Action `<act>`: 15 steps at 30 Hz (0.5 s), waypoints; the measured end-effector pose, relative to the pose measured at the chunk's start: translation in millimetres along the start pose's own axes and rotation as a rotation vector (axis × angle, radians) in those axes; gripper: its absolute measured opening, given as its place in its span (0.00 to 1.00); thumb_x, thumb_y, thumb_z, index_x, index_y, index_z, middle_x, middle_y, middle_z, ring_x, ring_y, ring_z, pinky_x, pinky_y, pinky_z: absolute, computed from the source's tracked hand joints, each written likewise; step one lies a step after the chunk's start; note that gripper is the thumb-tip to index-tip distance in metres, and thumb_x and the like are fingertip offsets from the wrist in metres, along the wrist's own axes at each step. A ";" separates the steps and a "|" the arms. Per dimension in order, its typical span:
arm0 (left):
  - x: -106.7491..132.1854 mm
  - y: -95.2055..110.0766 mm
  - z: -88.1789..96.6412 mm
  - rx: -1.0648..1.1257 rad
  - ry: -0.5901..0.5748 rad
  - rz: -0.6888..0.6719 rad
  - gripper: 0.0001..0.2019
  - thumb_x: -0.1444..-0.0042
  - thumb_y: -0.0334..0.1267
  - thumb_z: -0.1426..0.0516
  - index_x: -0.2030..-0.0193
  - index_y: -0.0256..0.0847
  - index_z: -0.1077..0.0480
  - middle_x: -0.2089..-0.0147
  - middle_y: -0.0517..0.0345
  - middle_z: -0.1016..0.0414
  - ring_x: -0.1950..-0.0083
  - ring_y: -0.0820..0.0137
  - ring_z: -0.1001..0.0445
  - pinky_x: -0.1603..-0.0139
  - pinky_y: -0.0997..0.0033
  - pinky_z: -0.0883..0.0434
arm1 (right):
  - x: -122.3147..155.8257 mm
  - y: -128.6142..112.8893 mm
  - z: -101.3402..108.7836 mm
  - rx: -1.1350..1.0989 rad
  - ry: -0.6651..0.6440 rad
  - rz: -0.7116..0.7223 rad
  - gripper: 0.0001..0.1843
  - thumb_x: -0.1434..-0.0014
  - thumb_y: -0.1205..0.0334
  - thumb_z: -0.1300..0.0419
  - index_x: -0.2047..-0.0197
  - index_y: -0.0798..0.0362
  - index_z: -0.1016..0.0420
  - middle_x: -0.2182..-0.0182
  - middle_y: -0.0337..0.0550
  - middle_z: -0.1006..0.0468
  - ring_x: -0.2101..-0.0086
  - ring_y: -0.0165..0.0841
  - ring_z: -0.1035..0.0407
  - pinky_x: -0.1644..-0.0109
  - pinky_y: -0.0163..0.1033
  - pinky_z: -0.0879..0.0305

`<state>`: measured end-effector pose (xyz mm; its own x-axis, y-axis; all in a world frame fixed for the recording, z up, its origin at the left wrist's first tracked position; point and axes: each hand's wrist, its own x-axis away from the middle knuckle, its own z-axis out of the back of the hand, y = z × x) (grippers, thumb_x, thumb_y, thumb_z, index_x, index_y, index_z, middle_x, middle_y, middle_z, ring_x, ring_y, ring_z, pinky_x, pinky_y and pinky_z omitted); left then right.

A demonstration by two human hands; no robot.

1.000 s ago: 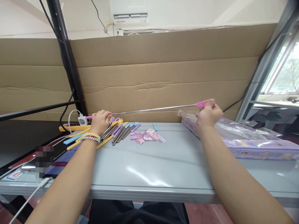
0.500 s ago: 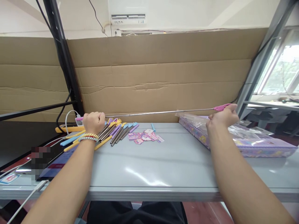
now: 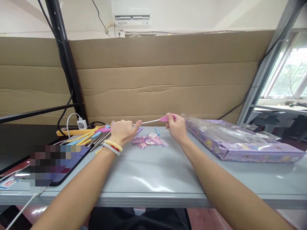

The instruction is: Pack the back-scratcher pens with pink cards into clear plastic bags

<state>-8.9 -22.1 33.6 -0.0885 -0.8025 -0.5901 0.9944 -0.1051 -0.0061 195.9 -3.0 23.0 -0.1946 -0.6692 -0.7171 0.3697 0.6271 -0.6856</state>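
My left hand (image 3: 123, 131) is closed round the pink handle end of a telescopic metal rod (image 3: 151, 121), now collapsed short. My right hand (image 3: 176, 127) pinches the rod's pink tip (image 3: 164, 119). Both hands hover just above the grey table (image 3: 153, 172), near its far edge. Behind my left hand lies a pile of similar rods (image 3: 96, 138) with yellow, blue and purple handles. A scatter of small pink cards (image 3: 150, 140) lies on the table just below the rod.
A long purple box (image 3: 242, 148) with a clear plastic bag (image 3: 223, 129) on it lies at the right. A tablet (image 3: 64, 159) and white cables sit at the left. A white charger (image 3: 81, 123) stands by a black post. Cardboard sheets wall the back.
The rod was stretched long between my hands; now it is pushed in short. My right hand moved left toward my left hand, which shifted slightly right.
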 end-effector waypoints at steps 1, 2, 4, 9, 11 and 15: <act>3.0 10.3 0.7 0.016 -0.013 -0.045 0.42 0.45 0.62 0.72 0.74 0.37 0.24 0.73 0.43 0.25 0.69 0.57 0.27 0.72 0.67 0.42 | 10.0 -7.1 -12.0 -0.017 -0.129 0.019 0.22 0.44 0.47 0.50 0.79 0.54 0.33 0.88 0.37 0.36 0.84 0.27 0.43 0.78 0.34 0.46; 5.7 17.9 1.1 0.027 -0.006 -0.068 0.43 0.45 0.62 0.72 0.74 0.36 0.25 0.74 0.43 0.25 0.69 0.57 0.27 0.73 0.67 0.43 | 18.5 -12.6 -21.4 -0.034 -0.193 0.028 0.20 0.44 0.48 0.49 0.80 0.53 0.35 0.87 0.37 0.35 0.84 0.27 0.42 0.78 0.34 0.46; 9.3 24.7 0.5 0.075 0.003 -0.096 0.42 0.44 0.61 0.73 0.75 0.37 0.26 0.75 0.45 0.25 0.70 0.59 0.27 0.74 0.68 0.44 | 30.2 -18.4 -32.3 -0.083 -0.277 0.024 0.18 0.44 0.50 0.49 0.79 0.52 0.37 0.87 0.36 0.33 0.85 0.27 0.42 0.78 0.34 0.45; 4.7 13.5 -7.0 0.063 0.029 -0.136 0.39 0.42 0.58 0.72 0.77 0.39 0.27 0.76 0.48 0.25 0.71 0.61 0.27 0.74 0.69 0.46 | 34.4 -15.0 -37.4 -0.075 -0.338 0.000 0.18 0.42 0.50 0.50 0.76 0.53 0.35 0.85 0.37 0.31 0.82 0.28 0.39 0.75 0.34 0.43; -0.9 4.2 -9.7 0.043 0.051 -0.122 0.38 0.42 0.59 0.70 0.77 0.40 0.26 0.74 0.48 0.24 0.70 0.61 0.27 0.74 0.70 0.47 | 27.3 -12.8 -36.5 -0.065 -0.303 -0.002 0.19 0.42 0.50 0.51 0.76 0.54 0.32 0.85 0.37 0.32 0.82 0.27 0.40 0.76 0.33 0.44; -10.6 -32.1 -12.6 -0.010 0.166 0.051 0.36 0.41 0.54 0.69 0.75 0.40 0.25 0.73 0.48 0.23 0.68 0.61 0.27 0.74 0.69 0.49 | -5.7 -2.1 -8.3 -0.076 0.050 -0.014 0.25 0.43 0.43 0.52 0.76 0.55 0.31 0.86 0.35 0.39 0.84 0.25 0.46 0.80 0.32 0.50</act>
<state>-39.2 -2.8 29.9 -0.0276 -0.6983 -0.7152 0.9980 -0.0597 0.0197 188.7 2.8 27.5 -0.2453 -0.6584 -0.7116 0.2971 0.6477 -0.7016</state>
